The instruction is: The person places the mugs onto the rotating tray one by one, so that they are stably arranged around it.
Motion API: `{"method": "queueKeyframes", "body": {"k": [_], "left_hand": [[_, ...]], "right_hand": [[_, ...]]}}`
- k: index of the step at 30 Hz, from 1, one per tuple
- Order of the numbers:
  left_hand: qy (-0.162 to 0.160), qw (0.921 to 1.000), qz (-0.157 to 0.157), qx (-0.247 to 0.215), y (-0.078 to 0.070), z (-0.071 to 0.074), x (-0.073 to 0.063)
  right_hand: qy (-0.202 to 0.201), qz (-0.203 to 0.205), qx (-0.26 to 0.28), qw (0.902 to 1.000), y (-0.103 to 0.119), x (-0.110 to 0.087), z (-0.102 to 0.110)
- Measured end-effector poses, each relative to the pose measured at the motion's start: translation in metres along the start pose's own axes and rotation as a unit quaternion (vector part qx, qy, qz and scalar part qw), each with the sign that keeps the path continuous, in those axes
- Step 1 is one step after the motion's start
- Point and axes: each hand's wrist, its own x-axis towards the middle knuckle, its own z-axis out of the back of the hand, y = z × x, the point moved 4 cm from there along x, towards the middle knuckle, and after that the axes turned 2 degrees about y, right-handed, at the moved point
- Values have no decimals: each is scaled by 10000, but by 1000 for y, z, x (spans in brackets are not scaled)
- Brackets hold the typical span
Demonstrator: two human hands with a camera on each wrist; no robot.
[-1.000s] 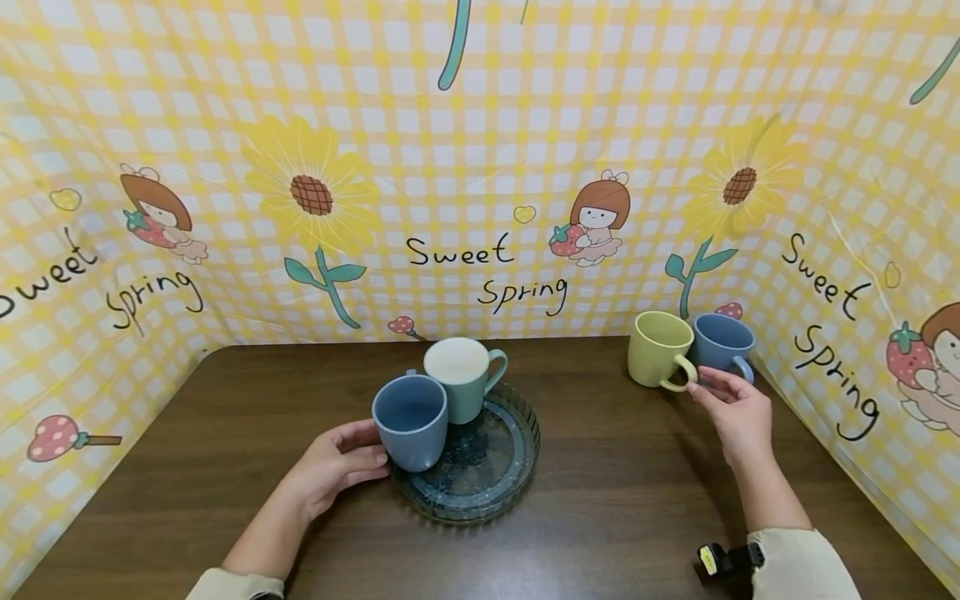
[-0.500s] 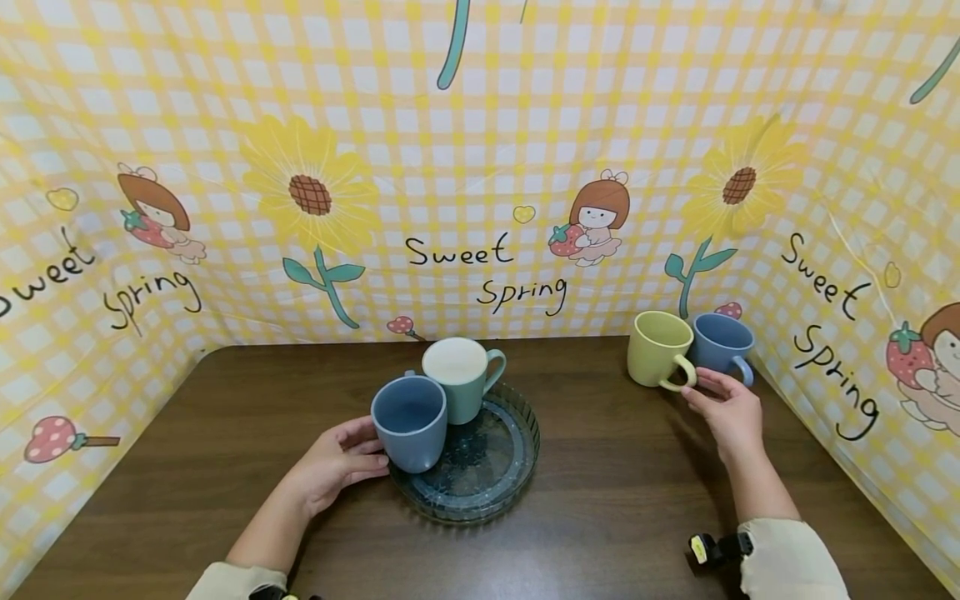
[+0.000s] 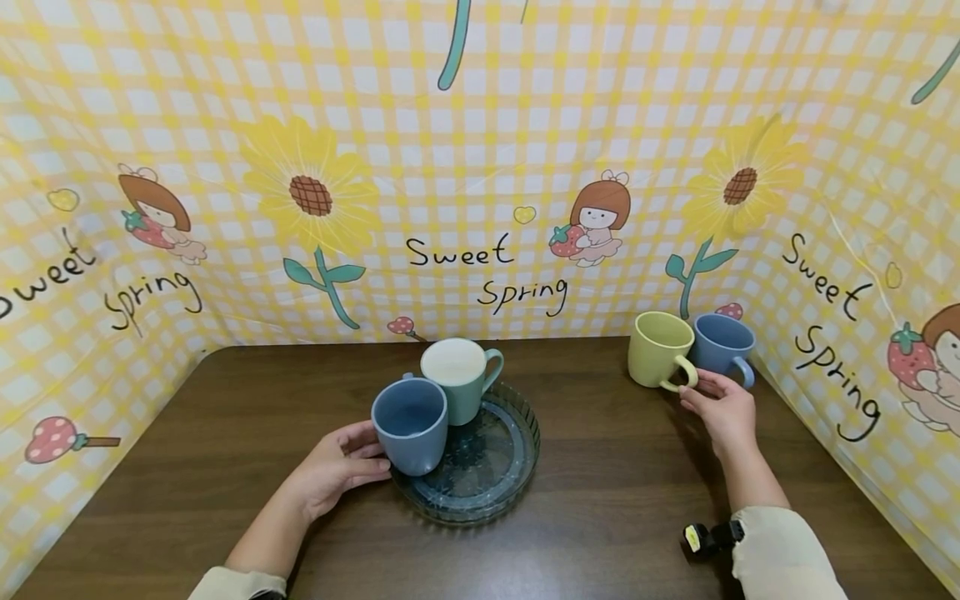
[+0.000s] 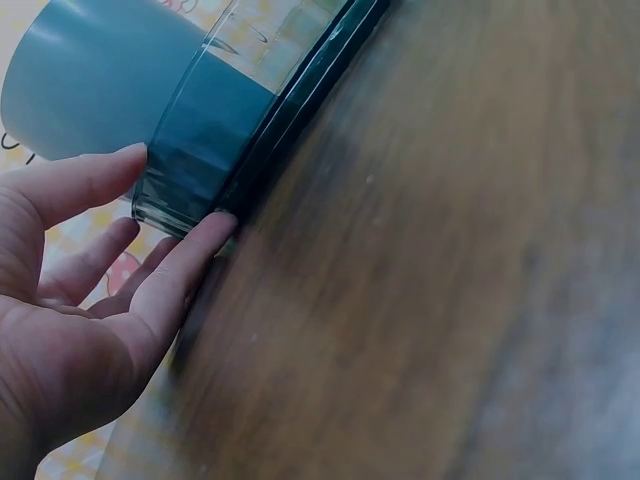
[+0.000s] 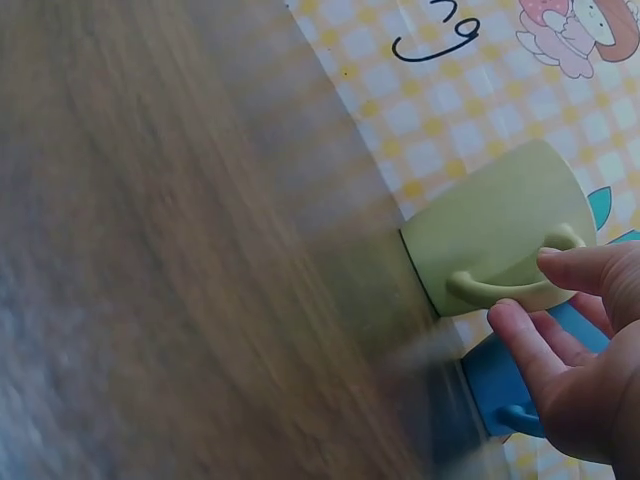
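Note:
A round, ribbed glass tray (image 3: 480,492) carries a blue mug (image 3: 410,437) and a mint-green mug (image 3: 461,396) with a white inside. My left hand (image 3: 337,467) is at the tray's left side, beside the blue mug. In the left wrist view, its thumb is at the tray's rim and a fairly straight finger touches low on the wall. At the far right, my right hand (image 3: 727,412) pinches the handle of a yellow-green mug (image 3: 656,354) between thumb and fingers. That mug stands upright on the table, as the right wrist view also shows.
Another blue mug (image 3: 723,337) stands right next to the yellow-green one, near the table's back right corner. A yellow checked cloth (image 3: 465,167) closes off the back and both sides. Dark wooden tabletop (image 3: 585,517) extends between the tray and my right arm.
My right hand has shifted slightly left, its thumb and fingers moving further onto the yellow-green mug's handle. The mint-green mug sits a touch further left; my left hand stays at the tray.

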Motion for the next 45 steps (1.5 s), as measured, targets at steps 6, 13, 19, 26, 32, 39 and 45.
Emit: {"method": "queueKeyframes", "body": {"k": [6,13,19,26,32,39,45], "left_hand": [[-4,10000,-9,-2,1,-1,-1],[31,10000,-37,-27,0,-2,-2],[31,10000,-28,-12,-1,-3,-2],[27,10000,-36,-12,-1,-3,-2],[28,10000,-14,-46,1,-3,-2],[2,10000,-2,-47,1,-3,-3],[-11,10000,-19,-10,-2,-4,-4]], "right_hand": [[-41,-42,-104,9999,-4,3,-1],[-120,-114,253,9995,-6,6,-3],[-162,-326,366,9987,-9,9,-5],[-436,-468,897,9939,-12,8,-5],[-927,-455,2037,9736,-18,7,-1],[-971,-432,2726,9562,-23,8,-3],[-963,-404,2857,9526,-24,7,-4]]}}
